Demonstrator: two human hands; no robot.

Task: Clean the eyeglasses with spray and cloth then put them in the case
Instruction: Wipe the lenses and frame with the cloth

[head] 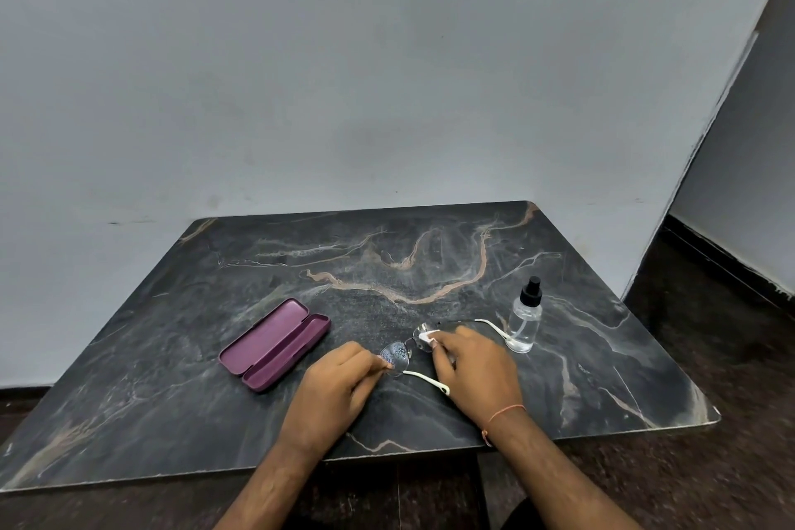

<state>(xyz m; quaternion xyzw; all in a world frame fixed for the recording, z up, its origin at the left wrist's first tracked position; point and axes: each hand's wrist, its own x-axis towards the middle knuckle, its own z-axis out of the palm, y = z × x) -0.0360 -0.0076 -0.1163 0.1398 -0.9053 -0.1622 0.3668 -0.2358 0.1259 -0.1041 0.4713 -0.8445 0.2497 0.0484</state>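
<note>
Dark marbled table (pixel 559 379) against a grey wall: at lower centre of the frame, a person's left hand (pixel 340 383) pinches the near lens of the eyeglasses (pixel 398 355), still beaded with spray, while the right hand (pixel 477 370) presses a white cloth (pixel 426 336) onto the far lens. An open purple case (pixel 275 344) lies to the left, nearer the left hand, its long axis slanting toward the upper right; a spray bottle (pixel 525 321) stands at right.

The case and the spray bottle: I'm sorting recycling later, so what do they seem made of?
Case: likely hard plastic or coated metal, matte purple; rigid open halves, no sheen. Spray bottle: clear plastic or glass, see-through body, with a black, probably plastic, nozzle.
</note>
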